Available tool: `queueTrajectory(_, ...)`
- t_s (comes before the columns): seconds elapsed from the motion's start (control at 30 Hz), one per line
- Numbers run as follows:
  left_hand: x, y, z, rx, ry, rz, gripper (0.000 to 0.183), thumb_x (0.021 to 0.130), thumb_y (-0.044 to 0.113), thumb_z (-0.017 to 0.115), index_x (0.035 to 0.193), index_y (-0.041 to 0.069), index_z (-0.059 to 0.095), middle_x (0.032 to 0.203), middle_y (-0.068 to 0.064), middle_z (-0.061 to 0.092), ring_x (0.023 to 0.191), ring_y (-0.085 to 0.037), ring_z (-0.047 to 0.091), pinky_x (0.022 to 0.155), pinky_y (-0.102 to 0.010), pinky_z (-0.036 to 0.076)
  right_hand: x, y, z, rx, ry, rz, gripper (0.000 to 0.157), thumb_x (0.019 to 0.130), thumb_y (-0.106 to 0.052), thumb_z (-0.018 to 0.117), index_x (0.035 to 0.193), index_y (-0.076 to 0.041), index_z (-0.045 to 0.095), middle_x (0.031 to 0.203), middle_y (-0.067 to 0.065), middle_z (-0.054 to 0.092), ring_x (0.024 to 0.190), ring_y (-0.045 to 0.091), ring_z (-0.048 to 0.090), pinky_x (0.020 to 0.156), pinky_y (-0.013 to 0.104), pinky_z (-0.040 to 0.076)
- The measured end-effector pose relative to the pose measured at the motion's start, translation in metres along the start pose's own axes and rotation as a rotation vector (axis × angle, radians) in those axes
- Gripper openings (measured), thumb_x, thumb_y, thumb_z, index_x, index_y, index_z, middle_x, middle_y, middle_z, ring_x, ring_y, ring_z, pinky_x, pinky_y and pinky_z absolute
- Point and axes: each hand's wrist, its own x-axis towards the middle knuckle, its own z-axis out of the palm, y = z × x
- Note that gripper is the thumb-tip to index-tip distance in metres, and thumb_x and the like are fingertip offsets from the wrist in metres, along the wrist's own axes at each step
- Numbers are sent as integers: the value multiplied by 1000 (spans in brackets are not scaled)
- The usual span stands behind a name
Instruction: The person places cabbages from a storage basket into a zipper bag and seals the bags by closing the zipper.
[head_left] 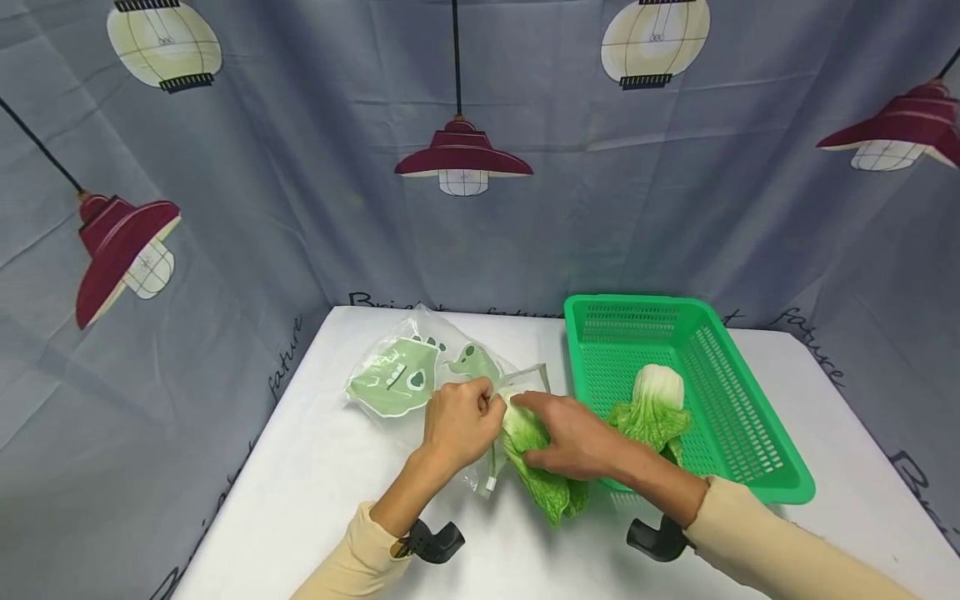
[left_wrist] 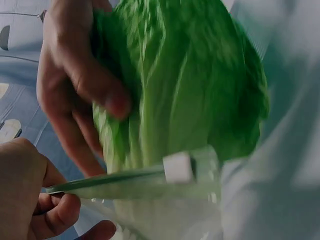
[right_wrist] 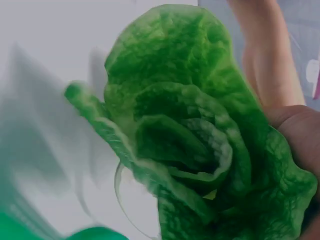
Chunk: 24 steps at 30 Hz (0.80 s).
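My left hand (head_left: 461, 425) pinches the edge of a clear zip bag (head_left: 393, 379) printed with green cartoon shapes. A white slider (left_wrist: 178, 168) sits on the bag's green zip strip. My right hand (head_left: 573, 433) grips a small napa cabbage (head_left: 534, 471), thumb on the near side of the leaves. Its pale base points away from me into the bag's mouth, and the green leaf end sticks out toward me. In the left wrist view, the zip strip crosses in front of the cabbage's lower part. The right wrist view looks onto the curled leaf tips (right_wrist: 180, 65).
On the right of the white table (head_left: 300, 500) stands a green plastic basket (head_left: 776, 454). Another napa cabbage (head_left: 658, 408) lies in it, white base toward the back. Behind and beside the table hangs a grey-blue curtain (head_left: 300, 150) printed with lamps.
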Motion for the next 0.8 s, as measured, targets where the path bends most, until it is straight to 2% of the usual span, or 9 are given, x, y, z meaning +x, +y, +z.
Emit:
queueTrajectory(0.13, -5, 3, 1, 1, -43, 10, 31, 75, 12, 60, 54, 22, 40, 44, 16, 32, 40, -3, 33, 39, -24, 27, 8, 1, 11, 16, 49, 17, 62, 72, -16, 75, 129, -3, 57, 112, 7, 66, 97, 21, 63, 82, 38, 50)
queueTrajectory(0.2, -7, 4, 1, 6, -57, 7, 30, 75, 12, 60, 54, 22, 41, 44, 17, 32, 40, -4, 34, 39, -24, 27, 13, 2, 13, 48, 87, 36, 58, 71, -16, 75, 126, -2, 60, 103, 5, 67, 84, 16, 61, 73, 34, 51)
queueTrajectory(0.27, -8, 3, 0, 0, -64, 2, 30, 76, 12, 60, 55, 22, 41, 44, 16, 32, 40, -4, 33, 39, -24, 27, 17, 3, 14, 107, 129, 69, 53, 71, -14, 75, 121, -1, 63, 99, 5, 68, 79, 14, 60, 69, 33, 50)
queueTrajectory(0.37, -9, 1, -1, -25, -68, -14, 31, 76, 10, 60, 54, 21, 41, 44, 15, 31, 40, -4, 32, 39, -24, 26, 21, 6, 14, 217, 202, 137, 50, 72, -10, 75, 120, 2, 65, 109, 11, 69, 92, 21, 64, 78, 39, 52)
queueTrajectory(0.5, -10, 1, -1, -65, -85, -24, 31, 77, 10, 61, 55, 21, 41, 44, 16, 31, 41, -3, 31, 39, -23, 27, 24, 9, 16, 323, 258, 252, 45, 79, -13, 77, 120, 0, 66, 119, 13, 66, 113, 33, 60, 91, 47, 49)
queueTrajectory(0.67, -12, 3, 1, -54, -104, 0, 31, 78, 14, 61, 57, 22, 41, 45, 16, 31, 42, -3, 32, 40, -24, 28, 29, 10, 23, 426, 296, 399, 41, 80, -20, 80, 115, -4, 67, 116, 12, 64, 116, 36, 56, 88, 46, 50)
queueTrajectory(0.8, -14, 6, 2, -55, -135, 39, 29, 76, 13, 59, 57, 22, 39, 46, 16, 30, 42, -2, 31, 40, -23, 26, 34, 12, 28, 453, 366, 451, 40, 77, -21, 81, 109, -3, 65, 114, 14, 63, 112, 35, 57, 84, 44, 51)
